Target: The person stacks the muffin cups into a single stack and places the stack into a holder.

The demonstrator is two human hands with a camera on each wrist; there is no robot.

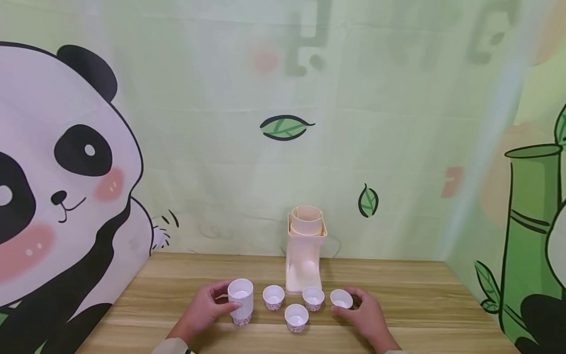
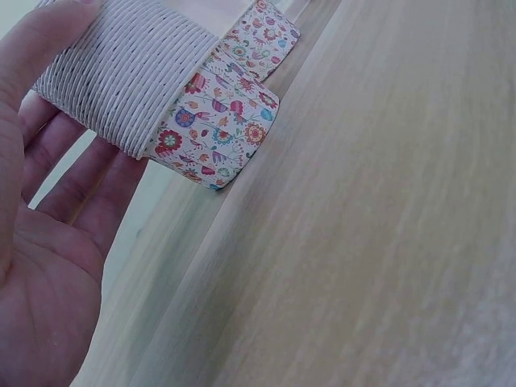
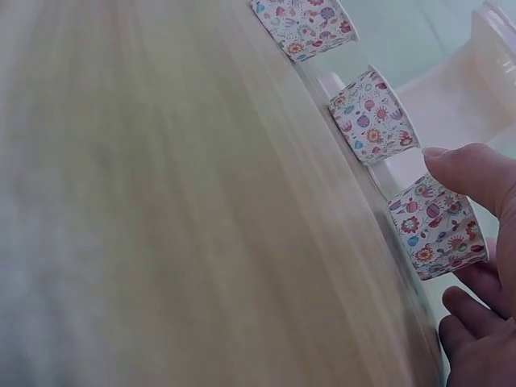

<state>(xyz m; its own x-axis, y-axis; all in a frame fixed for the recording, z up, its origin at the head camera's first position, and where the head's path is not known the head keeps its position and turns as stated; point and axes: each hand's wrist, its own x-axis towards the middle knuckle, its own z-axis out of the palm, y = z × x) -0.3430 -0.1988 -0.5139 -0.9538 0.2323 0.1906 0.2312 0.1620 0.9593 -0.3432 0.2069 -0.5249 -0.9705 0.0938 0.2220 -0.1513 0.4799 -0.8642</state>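
My left hand (image 1: 208,307) grips a tall stack of nested white paper cups (image 1: 241,307), which stands upright at the left. The left wrist view shows the stacked rims (image 2: 125,81) and the floral print of the lowest cup (image 2: 214,121). At the right end of the group, my right hand (image 1: 364,314) pinches a single floral paper cup (image 1: 342,301) between thumb and fingers. That cup (image 3: 439,226) looks upright at table level. Between the hands stand three single paper cups: one at left (image 1: 273,299), one at right (image 1: 313,300) and one nearer the front (image 1: 297,319).
A pale pink stand (image 1: 304,263) with a round tube (image 1: 307,220) on top rises behind the cups. The wooden table (image 1: 190,275) ends at a green cloth backdrop (image 1: 212,147) printed with a panda, leaves and bamboo.
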